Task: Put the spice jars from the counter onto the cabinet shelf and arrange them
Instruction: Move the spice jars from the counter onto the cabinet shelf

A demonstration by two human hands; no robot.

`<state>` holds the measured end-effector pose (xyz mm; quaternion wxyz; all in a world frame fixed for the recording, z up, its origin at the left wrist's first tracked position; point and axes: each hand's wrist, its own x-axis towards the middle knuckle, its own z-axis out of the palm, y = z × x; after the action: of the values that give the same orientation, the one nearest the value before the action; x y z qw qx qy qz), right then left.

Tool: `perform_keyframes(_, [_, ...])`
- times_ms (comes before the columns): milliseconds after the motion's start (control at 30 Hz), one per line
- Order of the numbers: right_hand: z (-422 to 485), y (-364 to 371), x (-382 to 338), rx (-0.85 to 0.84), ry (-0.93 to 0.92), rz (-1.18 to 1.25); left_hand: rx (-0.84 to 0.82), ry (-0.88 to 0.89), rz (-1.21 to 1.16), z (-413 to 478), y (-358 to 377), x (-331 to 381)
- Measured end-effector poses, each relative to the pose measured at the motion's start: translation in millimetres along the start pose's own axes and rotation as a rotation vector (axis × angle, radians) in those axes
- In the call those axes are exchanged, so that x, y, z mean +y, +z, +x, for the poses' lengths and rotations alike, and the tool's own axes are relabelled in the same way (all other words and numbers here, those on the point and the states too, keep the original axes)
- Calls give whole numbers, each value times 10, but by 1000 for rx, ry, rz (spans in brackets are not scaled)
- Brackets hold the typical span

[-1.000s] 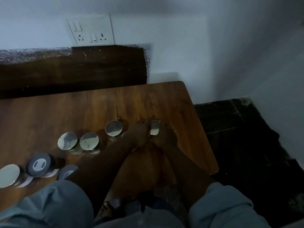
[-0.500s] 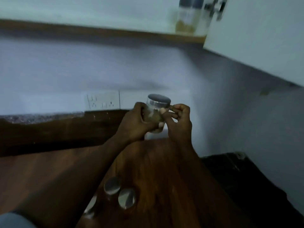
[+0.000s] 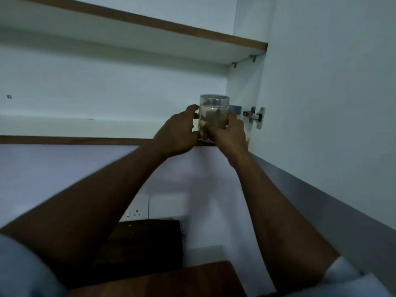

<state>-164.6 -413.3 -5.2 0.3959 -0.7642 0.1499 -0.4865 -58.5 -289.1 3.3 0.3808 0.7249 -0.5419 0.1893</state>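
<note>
A clear spice jar [image 3: 212,115] with a silver lid and brownish contents is held upright at the front edge of the lower cabinet shelf [image 3: 75,139], near its right end. My left hand [image 3: 179,133] grips its left side and my right hand [image 3: 230,133] grips its right side and front. Whether the jar's base rests on the shelf is hidden by my fingers. Behind it, against the cabinet's right wall, part of another jar with a dark lid [image 3: 235,109] shows. The jars on the counter are out of view.
An upper shelf [image 3: 150,24] runs above. The open white cabinet door [image 3: 332,93] stands at the right on a metal hinge [image 3: 255,117]. Below are a wall socket [image 3: 137,212], a dark backsplash [image 3: 147,241] and a corner of the wooden counter [image 3: 182,279].
Both hands have lifted one jar from the counter up to the lower cabinet shelf. The view has tilted up from the counter to the cabinet.
</note>
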Motion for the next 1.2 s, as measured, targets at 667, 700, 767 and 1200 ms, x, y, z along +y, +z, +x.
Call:
perform_keyframes(667, [912, 263, 643, 108, -97, -470, -393, -314, 285, 1033, 480, -620])
perform_keyframes(700, [894, 279, 666, 122, -101, -506, -401, -326, 303, 1035, 510, -626])
perform_keyframes(767, [883, 290, 693, 140, -106, -543, -364, -352, 341, 1022, 555, -624])
perform_keyframes(1200, [917, 346, 669, 184, -72, -631, -99, -382, 445, 880, 571, -481])
